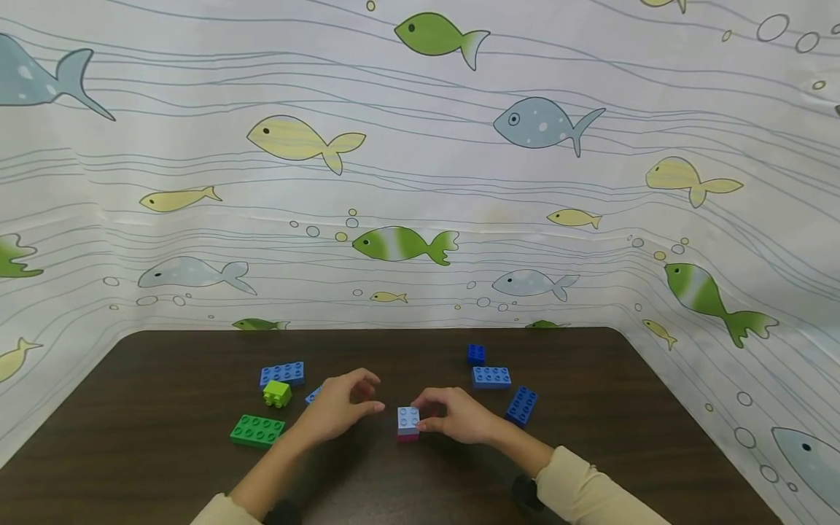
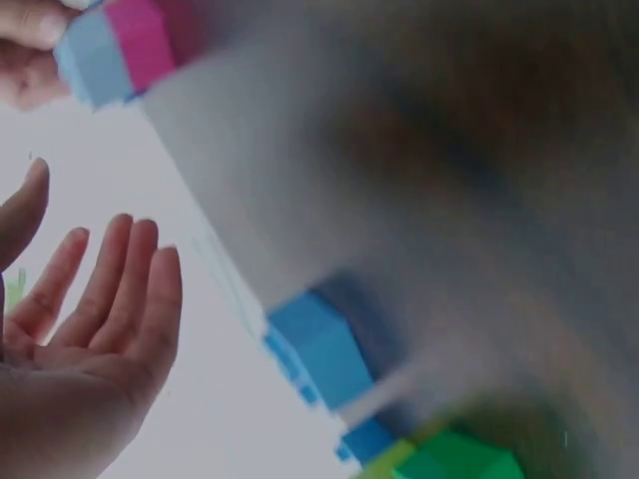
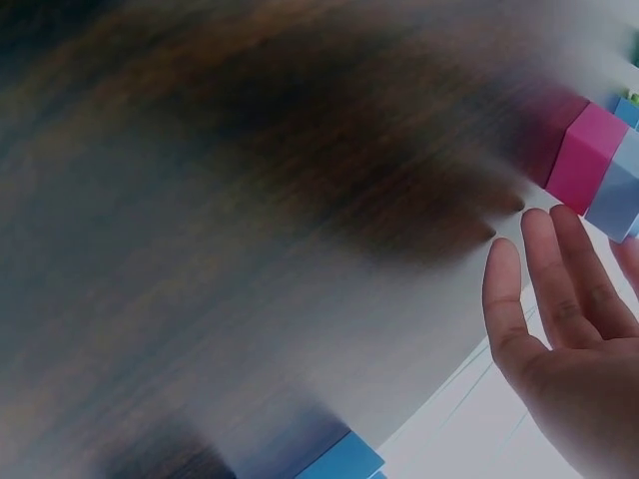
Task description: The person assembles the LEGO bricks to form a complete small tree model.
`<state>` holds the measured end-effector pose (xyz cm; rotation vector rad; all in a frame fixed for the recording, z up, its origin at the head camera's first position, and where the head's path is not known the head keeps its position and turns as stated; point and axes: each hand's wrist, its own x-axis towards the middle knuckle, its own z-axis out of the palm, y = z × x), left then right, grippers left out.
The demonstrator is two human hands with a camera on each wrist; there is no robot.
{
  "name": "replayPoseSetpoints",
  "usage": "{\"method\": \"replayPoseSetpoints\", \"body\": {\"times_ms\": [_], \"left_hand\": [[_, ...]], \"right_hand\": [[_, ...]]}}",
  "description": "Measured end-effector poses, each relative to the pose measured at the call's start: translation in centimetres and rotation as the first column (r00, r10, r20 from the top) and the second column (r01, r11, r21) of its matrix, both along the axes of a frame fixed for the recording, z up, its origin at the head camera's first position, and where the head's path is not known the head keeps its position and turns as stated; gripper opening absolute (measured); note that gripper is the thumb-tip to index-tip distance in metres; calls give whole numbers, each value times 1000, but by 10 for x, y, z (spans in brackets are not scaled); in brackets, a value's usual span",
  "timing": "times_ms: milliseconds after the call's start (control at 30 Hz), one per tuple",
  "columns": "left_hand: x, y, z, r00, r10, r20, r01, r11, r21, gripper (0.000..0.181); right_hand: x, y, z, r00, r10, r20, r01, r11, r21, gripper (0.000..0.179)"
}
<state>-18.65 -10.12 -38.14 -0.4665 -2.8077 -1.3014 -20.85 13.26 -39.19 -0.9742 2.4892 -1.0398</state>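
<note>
From here I see the thumb and forefinger of the right hand pinching a light-blue brick by its side, the other fingers held out beyond. That brick sits on a pink brick, the pair upright on the dark tabletop between the hands. The left hand is just beside them, holding nothing, its thumb apart from its loosely bent fingers. Behind it peeks a partly hidden blue brick; farther left are a lime brick, a longer mid-blue brick and a green brick. Past the right hand lie a long dark-blue brick, a paler blue brick and a small dark-blue brick. A fish-patterned sheet hangs around the back and sides.
</note>
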Motion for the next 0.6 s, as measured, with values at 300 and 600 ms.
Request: {"method": "replayPoseSetpoints", "body": {"times_ms": [300, 600], "left_hand": [[2, -38, 4, 989, 141, -44, -142, 990, -14, 39], [2, -54, -9, 988, 148, -54, -151, 987, -48, 37]], "right_hand": [[0, 0, 0, 1000, -9, -1, 9, 1000, 16, 21], [0, 0, 1, 1000, -15, 15, 15, 1000, 19, 21]]}}
